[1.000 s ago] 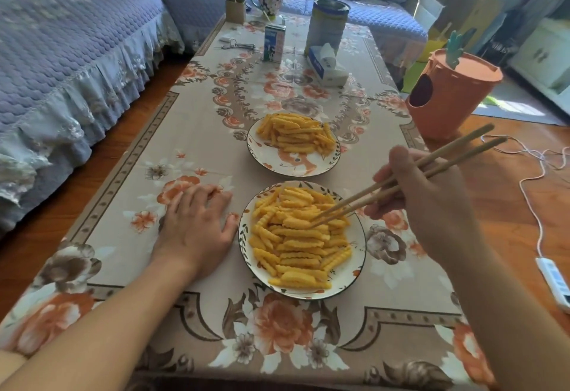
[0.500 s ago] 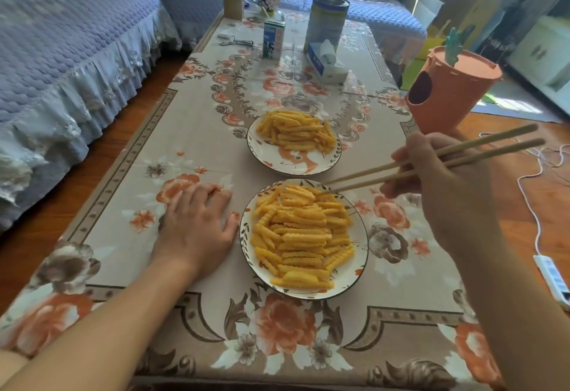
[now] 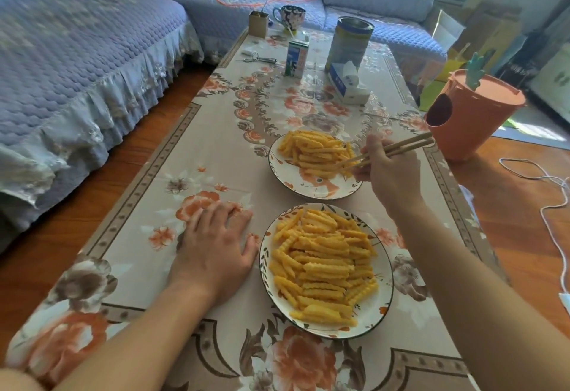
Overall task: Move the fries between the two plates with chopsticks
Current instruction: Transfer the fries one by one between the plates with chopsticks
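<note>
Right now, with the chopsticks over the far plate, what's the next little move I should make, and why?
Probably close the chopsticks on one fry at the right edge of the far plate and lift it. The right hand holds their tips among those fries, and I can't tell if one is pinched yet. The left hand rests flat on the tablecloth beside the near plate.

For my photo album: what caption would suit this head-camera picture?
Right hand dips chopsticks into the fries on the far plate, left hand flat on the tablecloth beside the near plate.
</note>
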Motion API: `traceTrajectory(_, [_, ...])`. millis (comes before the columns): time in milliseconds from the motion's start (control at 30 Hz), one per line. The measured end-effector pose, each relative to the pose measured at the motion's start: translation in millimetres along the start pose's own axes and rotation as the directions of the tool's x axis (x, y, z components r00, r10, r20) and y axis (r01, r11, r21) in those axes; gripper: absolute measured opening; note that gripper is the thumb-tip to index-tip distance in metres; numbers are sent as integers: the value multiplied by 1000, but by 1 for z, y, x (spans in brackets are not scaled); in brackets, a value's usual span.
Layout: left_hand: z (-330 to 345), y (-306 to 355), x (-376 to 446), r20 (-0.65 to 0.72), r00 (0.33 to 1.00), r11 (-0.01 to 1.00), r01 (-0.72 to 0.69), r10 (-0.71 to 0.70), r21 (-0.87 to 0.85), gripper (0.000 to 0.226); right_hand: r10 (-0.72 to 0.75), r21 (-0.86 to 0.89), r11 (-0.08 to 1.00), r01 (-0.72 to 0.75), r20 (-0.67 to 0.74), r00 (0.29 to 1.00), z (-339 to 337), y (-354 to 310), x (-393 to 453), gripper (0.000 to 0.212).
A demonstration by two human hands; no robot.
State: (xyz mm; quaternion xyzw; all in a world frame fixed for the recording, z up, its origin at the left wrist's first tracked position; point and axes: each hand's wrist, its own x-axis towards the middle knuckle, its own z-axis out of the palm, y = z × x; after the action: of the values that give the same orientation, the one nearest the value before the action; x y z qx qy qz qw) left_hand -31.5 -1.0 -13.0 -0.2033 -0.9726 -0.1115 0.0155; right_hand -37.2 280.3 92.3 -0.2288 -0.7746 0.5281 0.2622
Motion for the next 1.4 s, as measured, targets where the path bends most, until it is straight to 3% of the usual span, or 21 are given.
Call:
traceTrajectory(233, [-1, 0, 0, 4, 1000, 1000, 1, -1, 1, 59, -12, -22, 1000, 12, -10, 1000, -5, 2, -9, 36])
traceTrajectory(400, [-1, 0, -1, 6, 1000, 1000, 1, -1, -14, 58, -27, 78, 997, 25, 19, 999, -28, -19, -23, 40])
traceTrajectory(500, [-1, 0, 0, 12, 1000, 1000, 8, -8, -9, 60, -41, 144, 989, 24, 113, 993, -55, -41, -41, 42])
traceTrajectory(733, [-2, 2, -2, 6, 1000, 1000, 22, -22, -7, 63, -24, 24, 1000, 18, 291, 956, -82, -49, -82, 43])
traceTrajectory(933, [-2, 2, -2, 2, 1000, 1000, 19, -19, -7, 61, -37, 7, 999, 36, 279, 960, -86, -40, -90, 37])
traceTrajectory(1133, [-2, 2, -3, 6, 1000, 1000, 10, -10, -8, 59, -72, 95, 994, 59, 141, 987, -93, -37, -67, 35])
traceTrajectory(1400, [0, 0, -1, -14, 1000, 1000, -5, 5, -14, 60, -33, 57, 998, 27, 94, 995, -47, -3, -19, 28])
